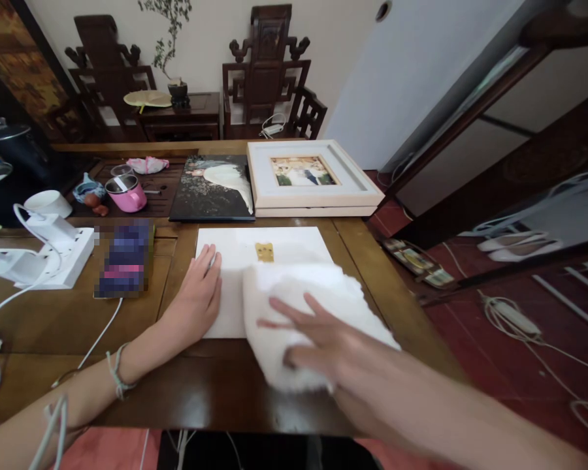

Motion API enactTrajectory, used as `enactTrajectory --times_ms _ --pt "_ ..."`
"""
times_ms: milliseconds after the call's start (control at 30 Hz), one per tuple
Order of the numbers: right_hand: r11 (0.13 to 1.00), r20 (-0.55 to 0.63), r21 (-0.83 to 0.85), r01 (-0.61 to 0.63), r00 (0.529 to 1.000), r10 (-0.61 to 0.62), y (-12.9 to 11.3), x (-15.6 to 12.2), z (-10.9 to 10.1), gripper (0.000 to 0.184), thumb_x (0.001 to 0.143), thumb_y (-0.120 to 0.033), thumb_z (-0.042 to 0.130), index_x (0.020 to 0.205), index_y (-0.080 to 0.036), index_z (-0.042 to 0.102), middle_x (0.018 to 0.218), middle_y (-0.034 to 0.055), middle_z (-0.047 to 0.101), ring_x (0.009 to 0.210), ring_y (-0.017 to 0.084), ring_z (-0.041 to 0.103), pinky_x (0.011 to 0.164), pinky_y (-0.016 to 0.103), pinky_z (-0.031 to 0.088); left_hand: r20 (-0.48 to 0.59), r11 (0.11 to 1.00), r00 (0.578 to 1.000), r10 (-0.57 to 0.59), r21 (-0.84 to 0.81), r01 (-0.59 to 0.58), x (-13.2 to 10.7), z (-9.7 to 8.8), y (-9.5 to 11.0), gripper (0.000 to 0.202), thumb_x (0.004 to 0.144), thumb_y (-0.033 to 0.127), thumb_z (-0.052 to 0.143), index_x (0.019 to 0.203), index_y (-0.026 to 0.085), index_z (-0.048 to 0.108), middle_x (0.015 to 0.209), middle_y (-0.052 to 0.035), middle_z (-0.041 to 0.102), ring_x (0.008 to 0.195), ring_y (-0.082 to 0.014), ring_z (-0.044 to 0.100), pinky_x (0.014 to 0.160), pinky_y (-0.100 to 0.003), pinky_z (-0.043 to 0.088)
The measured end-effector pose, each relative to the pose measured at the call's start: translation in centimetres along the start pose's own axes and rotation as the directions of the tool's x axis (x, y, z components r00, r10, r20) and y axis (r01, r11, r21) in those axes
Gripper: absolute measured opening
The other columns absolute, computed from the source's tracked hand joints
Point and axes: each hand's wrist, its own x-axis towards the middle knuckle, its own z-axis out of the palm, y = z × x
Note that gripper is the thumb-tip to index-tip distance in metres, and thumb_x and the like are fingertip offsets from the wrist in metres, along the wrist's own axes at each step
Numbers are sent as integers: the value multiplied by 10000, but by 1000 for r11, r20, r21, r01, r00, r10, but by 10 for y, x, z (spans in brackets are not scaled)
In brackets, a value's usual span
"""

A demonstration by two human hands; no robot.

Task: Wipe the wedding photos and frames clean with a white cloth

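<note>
A white flat panel (228,261) lies on the wooden table, with a small gold-coloured plate (264,252) near its far edge. My left hand (202,290) rests on the panel's left edge, its fingers stretched out and holding nothing. A white cloth (323,281) with a fluffy edge covers the panel's right part and hangs past its near edge. On top of this cloth lies my right hand (318,333), fingers spread and slightly blurred by motion. The hand presses on the cloth without visibly gripping it.
Behind the panel lie a dark photo panel (214,188) and pale framed pictures (316,176). Leftward are a phone (126,258) on a cable, a white power strip (73,258) and a pink cup (126,194). The table's right edge (411,281) drops to a red floor.
</note>
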Motion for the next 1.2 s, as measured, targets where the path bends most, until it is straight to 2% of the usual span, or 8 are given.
enactTrajectory --times_ms 100,200,433,533,633,833,933,1200 --pt "998 57 8 59 997 -59 -14 -14 6 480 646 40 398 943 -235 655 1444 18 491 1424 227 250 1159 556 183 -3 1000 1000 -4 5 4 0 0 1 461 978 199 283 1408 45 345 1541 -230 263 1471 -289 139 1190 -508 164" --pt "996 92 -56 70 994 -65 -6 -11 5 520 609 61 424 976 -216 667 1510 60 390 1419 266 255 1145 586 189 2 1000 1000 -8 10 8 0 -1 1 463 979 201 283 1406 35 347 1541 -235 262 1471 -291 141 1188 -511 164" --pt "881 -139 -460 -107 989 47 41 34 -9 730 688 160 466 1232 -309 598 1579 64 231 1412 421 199 1024 685 347 -3 1000 1000 6 11 -6 1 -2 2 467 983 206 284 1412 32 342 1542 -232 264 1470 -288 147 1192 -498 162" --pt "830 -102 -540 -140 990 101 49 49 -11 666 759 134 452 1258 -284 592 1569 83 248 1391 469 212 968 730 371 -3 1000 1000 6 17 -6 1 -1 1 463 985 207 281 1410 33 344 1543 -226 263 1470 -284 145 1194 -493 164" --pt "849 -20 -517 -109 993 116 41 46 -1 635 737 135 466 1232 -234 618 1557 103 269 1366 501 236 952 743 377 2 1000 1000 1 23 -1 0 -1 1 461 986 208 280 1409 34 343 1542 -228 263 1471 -288 142 1191 -500 172" --pt "949 -142 -306 -78 989 36 -6 -2 38 366 733 22 578 951 -241 712 1550 68 305 1369 513 219 966 789 303 -7 1000 1000 7 23 -7 0 0 0 456 983 201 281 1411 57 342 1539 -227 273 1467 -301 153 1181 -525 196" --pt "971 -117 -223 -82 991 57 -15 -11 40 375 722 18 564 928 -259 709 1557 25 295 1391 489 178 988 794 260 -10 1000 1000 14 21 -14 0 0 0 454 982 195 280 1416 75 339 1541 -222 272 1466 -302 159 1177 -535 199" --pt "934 25 -309 -181 980 198 41 56 -7 711 652 97 421 1273 -211 577 1578 58 227 1412 468 95 998 765 284 -15 999 999 32 11 -32 0 -1 0 461 987 205 292 1440 119 310 1546 -200 274 1467 -296 157 1175 -541 191"
